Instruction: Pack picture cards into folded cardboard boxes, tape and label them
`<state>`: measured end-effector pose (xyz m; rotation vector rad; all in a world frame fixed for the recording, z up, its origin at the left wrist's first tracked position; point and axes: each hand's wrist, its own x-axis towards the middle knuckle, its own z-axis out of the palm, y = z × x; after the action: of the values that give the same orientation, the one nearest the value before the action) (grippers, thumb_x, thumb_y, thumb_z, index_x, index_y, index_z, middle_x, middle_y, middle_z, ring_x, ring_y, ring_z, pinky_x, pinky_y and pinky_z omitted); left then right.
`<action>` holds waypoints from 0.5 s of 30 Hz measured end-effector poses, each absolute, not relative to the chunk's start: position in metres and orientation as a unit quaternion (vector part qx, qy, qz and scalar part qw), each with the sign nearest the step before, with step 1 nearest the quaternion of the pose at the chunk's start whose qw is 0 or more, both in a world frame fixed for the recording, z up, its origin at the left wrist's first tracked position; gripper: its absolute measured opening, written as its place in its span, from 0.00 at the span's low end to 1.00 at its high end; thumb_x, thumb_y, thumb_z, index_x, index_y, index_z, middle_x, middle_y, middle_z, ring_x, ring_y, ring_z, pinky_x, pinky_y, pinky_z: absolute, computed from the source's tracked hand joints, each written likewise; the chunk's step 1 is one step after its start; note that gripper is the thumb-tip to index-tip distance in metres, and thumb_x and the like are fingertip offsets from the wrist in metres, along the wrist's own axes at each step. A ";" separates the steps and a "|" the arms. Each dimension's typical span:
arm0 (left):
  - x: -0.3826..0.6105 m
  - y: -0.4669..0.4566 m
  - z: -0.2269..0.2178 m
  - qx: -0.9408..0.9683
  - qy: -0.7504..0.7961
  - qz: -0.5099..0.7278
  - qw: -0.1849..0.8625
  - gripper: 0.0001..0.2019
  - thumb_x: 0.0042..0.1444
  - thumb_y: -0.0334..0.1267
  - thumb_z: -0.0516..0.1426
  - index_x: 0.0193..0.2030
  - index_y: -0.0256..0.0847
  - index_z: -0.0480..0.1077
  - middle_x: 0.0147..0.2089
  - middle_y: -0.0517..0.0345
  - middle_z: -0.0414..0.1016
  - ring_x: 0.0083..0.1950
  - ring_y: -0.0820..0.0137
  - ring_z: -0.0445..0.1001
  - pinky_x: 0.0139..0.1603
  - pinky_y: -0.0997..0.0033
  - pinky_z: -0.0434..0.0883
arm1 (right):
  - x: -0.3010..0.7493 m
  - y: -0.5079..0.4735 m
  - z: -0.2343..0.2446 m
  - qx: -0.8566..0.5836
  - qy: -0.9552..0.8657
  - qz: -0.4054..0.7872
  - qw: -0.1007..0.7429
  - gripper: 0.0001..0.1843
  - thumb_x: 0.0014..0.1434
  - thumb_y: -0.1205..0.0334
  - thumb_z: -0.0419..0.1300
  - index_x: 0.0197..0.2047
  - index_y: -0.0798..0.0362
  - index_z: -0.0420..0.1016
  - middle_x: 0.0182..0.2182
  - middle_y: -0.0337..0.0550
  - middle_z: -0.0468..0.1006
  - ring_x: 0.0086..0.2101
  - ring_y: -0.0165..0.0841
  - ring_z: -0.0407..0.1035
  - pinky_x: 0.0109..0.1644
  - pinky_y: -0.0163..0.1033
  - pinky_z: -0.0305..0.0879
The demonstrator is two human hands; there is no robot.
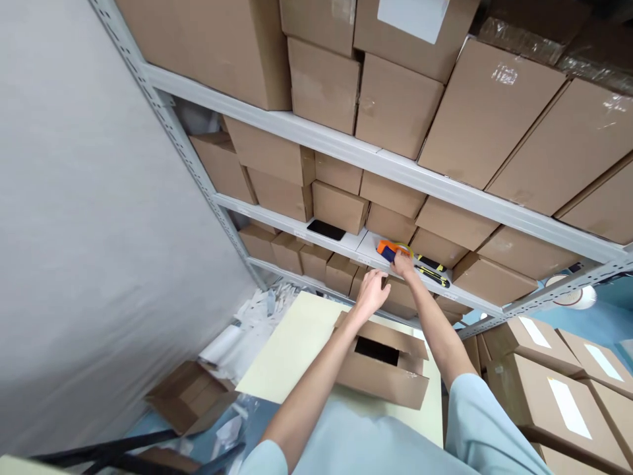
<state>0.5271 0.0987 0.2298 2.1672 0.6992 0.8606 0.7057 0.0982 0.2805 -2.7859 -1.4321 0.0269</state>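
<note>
My right hand reaches onto the middle shelf, its fingers closed on an orange and blue tape dispenser. A roll of yellowish tape shows just behind the fingers. Two black and yellow utility knives lie right of that hand; the nearer utility knife is by the shelf's front edge. My left hand hovers in front of the shelf edge with its fingers loosely bent and apart, holding nothing. Below both arms, a cardboard box stands on a pale yellow table, its top flaps partly raised around a dark gap.
A flat black object lies on the shelf at left. Cardboard boxes fill the metal rack. Stacked boxes stand at right. An open box and scrap paper lie on the floor at left, beside a grey wall.
</note>
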 end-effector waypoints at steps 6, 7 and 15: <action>0.509 0.081 0.212 0.810 0.275 0.330 0.399 0.16 0.64 0.32 0.63 0.58 0.41 0.78 0.61 0.43 0.81 0.65 0.50 0.79 0.71 0.47 0.74 | 0.702 0.086 0.283 -0.889 -0.457 0.013 0.026 0.30 0.75 0.66 0.54 0.74 0.70 0.56 0.65 0.72 0.76 0.63 0.48 0.72 0.68 0.45 0.63; 0.502 0.078 0.209 0.801 0.274 0.341 0.409 0.16 0.65 0.32 0.63 0.59 0.41 0.77 0.60 0.43 0.81 0.64 0.51 0.80 0.70 0.48 0.74 | 0.697 0.077 0.278 -0.886 -0.460 0.013 0.054 0.29 0.76 0.64 0.53 0.74 0.69 0.56 0.65 0.70 0.76 0.63 0.47 0.72 0.68 0.45 0.64; 0.444 0.033 0.188 0.713 0.225 0.424 0.512 0.09 0.71 0.40 0.61 0.55 0.47 0.76 0.54 0.51 0.81 0.53 0.63 0.83 0.59 0.59 0.82 | 0.591 -0.044 0.202 -0.657 -0.400 0.217 0.600 0.32 0.68 0.39 0.63 0.65 0.52 0.72 0.57 0.53 0.84 0.56 0.44 0.78 0.67 0.51 0.71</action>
<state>0.4437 0.0334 0.1884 1.7146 0.5405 1.0192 0.5912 -0.0444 0.2023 -1.5234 -0.9283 0.5030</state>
